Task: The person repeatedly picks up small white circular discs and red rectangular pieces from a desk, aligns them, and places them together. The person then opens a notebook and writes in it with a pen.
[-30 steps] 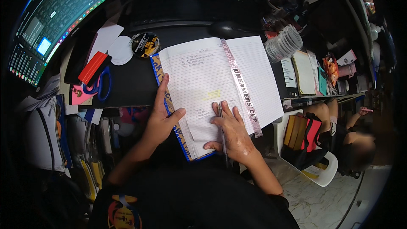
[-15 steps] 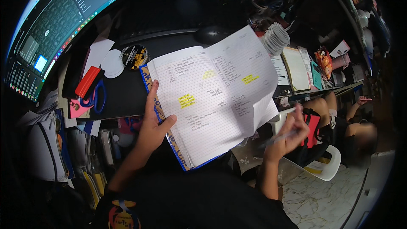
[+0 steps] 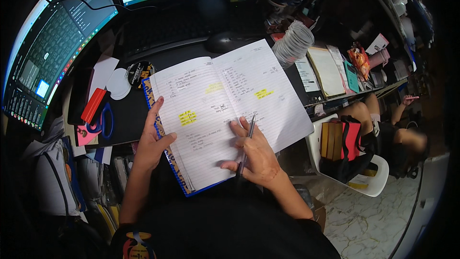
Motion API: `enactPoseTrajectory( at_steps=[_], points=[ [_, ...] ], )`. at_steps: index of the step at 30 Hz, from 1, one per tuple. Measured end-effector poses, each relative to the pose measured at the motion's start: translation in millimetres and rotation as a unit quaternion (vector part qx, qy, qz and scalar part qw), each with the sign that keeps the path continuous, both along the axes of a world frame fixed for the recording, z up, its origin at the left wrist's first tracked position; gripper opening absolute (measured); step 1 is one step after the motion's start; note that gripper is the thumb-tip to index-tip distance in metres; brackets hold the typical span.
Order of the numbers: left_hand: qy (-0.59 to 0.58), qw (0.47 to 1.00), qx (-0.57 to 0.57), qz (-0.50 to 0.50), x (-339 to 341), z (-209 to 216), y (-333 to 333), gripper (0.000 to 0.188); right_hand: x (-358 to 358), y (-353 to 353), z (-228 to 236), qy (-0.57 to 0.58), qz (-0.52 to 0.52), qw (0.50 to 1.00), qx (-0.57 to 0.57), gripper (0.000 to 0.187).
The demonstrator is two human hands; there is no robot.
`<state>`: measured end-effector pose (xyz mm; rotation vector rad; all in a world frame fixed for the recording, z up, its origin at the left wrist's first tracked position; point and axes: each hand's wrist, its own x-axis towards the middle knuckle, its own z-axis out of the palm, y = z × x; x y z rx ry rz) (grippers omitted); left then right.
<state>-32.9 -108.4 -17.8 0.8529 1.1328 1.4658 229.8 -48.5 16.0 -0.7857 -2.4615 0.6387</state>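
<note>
An open lined notebook (image 3: 206,160) with handwriting and yellow-highlighted lines lies tilted before me, its lower part reaching past the desk's front edge. My left hand (image 3: 152,139) grips its left edge, the thumb lying over the page and the other fingers partly hidden at the cover. On the pages near the centre fold rests my right hand (image 3: 261,158), fingers spread, with a slim dark pen (image 3: 251,127) held among them. The pen's silver end points toward the top of the notebook. The right page lies fairly flat.
Left of the notebook are blue-handled scissors (image 3: 106,121), a red tool (image 3: 95,106) and white paper discs (image 3: 118,84). A stack of discs (image 3: 294,43) stands at its upper right. Behind are a mouse (image 3: 224,42) and two monitors. Another person sits beyond a white chair (image 3: 378,175) holding a bag.
My right hand has moved left from beside the notebook onto its pages, with the pen. The raised, curling right page has come down flatter. The view has shifted slightly.
</note>
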Motion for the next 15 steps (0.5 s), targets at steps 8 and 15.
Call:
enactPoseTrajectory(
  at_steps=[8, 15],
  points=[
    [0.057, 0.998, 0.005, -0.013, -1, -1, -4, 0.085, -13, -11, 4, -0.056, 0.026, 0.996, -0.06, 0.079],
    [0.058, 0.998, 0.011, -0.018, 1, -1, -6, 0.088, -14, -16, 4, -0.09, 0.025, 0.992, -0.08, 0.08]
  ],
)
